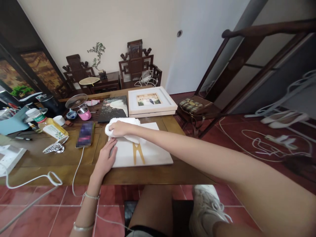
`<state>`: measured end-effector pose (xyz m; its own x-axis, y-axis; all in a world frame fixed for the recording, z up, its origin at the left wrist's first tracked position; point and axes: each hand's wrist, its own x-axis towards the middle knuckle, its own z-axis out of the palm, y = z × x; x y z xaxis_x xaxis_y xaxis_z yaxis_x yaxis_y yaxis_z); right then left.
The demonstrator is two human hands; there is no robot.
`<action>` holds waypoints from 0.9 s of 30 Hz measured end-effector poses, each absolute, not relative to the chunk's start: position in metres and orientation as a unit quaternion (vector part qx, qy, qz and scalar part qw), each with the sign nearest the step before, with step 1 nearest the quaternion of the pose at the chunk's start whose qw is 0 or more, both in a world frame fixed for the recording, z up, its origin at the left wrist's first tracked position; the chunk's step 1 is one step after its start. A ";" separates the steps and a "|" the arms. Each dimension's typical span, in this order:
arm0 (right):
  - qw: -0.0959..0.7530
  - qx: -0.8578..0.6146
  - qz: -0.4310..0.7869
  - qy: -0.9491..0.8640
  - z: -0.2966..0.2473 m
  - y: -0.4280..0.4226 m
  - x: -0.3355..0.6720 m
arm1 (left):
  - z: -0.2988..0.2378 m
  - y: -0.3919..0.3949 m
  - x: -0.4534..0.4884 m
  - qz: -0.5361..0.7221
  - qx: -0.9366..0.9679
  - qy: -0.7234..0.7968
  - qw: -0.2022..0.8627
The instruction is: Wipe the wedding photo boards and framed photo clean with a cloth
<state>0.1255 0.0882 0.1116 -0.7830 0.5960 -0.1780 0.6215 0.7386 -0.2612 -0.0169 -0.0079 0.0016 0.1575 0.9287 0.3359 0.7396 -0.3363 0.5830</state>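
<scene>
A white board [148, 153] with a tan stand piece on it lies flat on the wooden table [61, 164] in front of me. My right hand [118, 129] is closed on a white cloth [123, 123], which it presses on the board's far left corner. My left hand [106, 156] lies flat with its fingers stretched out on the board's left edge, holding nothing.
Behind the board stand a white framed photo [151, 100] and a dark photo print [113, 108]. A phone [85, 134] with a white cable lies to the left, beside a pink cup [84, 114], a small fan [76, 101], bottles and papers. Carved chairs line the far wall.
</scene>
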 end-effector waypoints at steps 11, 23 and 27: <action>0.011 0.382 -0.165 0.909 0.094 0.096 0.233 | 0.001 -0.010 -0.015 0.322 0.754 0.550 0.159; 0.092 0.331 -0.282 0.896 0.111 -0.022 0.274 | 0.000 -0.009 -0.016 0.310 0.762 0.550 0.146; 0.104 0.341 -0.290 0.888 0.115 -0.020 0.274 | 0.000 -0.008 -0.017 0.304 0.764 0.549 0.148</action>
